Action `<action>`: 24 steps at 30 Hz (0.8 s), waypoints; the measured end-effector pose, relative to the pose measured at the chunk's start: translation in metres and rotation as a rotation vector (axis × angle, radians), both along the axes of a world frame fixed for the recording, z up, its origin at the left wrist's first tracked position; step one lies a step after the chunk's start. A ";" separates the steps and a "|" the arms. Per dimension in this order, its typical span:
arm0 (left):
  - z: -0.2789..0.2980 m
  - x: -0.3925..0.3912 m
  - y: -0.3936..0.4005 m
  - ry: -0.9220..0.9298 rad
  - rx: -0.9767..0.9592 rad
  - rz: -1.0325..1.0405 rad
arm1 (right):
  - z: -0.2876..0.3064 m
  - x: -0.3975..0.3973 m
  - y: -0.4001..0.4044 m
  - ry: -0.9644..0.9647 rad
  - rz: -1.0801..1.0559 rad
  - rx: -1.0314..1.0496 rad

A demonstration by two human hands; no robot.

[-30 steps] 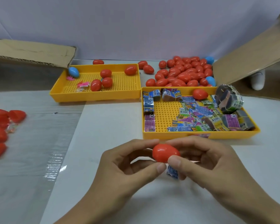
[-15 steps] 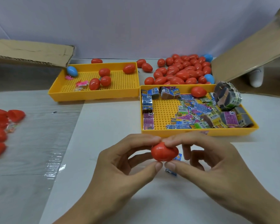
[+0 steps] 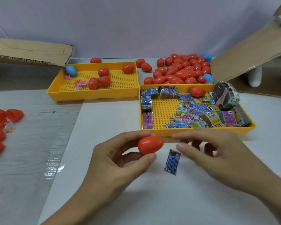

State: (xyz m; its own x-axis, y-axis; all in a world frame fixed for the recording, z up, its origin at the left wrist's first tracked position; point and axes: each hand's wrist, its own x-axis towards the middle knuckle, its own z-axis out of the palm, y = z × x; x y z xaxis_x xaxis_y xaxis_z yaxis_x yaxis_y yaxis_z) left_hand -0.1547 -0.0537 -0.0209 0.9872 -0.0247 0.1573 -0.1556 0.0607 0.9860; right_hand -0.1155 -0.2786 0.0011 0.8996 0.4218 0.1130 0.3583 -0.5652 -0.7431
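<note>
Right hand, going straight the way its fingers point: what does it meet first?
The right hand points its fingers left at the red plastic egg pinched by the left hand, so probably that egg. The blue paper slip lies lower, on the table; depth is unclear.

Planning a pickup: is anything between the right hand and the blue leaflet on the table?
Nothing visible. The blue leaflet lies bare on the table, just left of the right hand; the left hand holds the red egg off to the side.
</note>
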 end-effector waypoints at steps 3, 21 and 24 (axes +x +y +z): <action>-0.001 0.003 0.004 0.037 -0.053 0.021 | -0.003 0.004 -0.007 0.001 0.111 -0.288; 0.000 -0.002 -0.001 0.005 0.169 -0.149 | 0.000 -0.016 0.018 0.281 0.094 0.371; 0.001 -0.005 -0.008 -0.002 0.218 -0.173 | 0.000 -0.019 0.020 0.287 0.067 0.356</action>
State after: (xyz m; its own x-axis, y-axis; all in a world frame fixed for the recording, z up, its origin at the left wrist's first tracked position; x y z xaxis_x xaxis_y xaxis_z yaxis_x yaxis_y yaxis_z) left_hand -0.1598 -0.0620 -0.0200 0.9652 -0.2262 0.1315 -0.1631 -0.1275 0.9783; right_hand -0.1342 -0.2585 0.0016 0.8876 0.4604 0.0117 0.1369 -0.2396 -0.9612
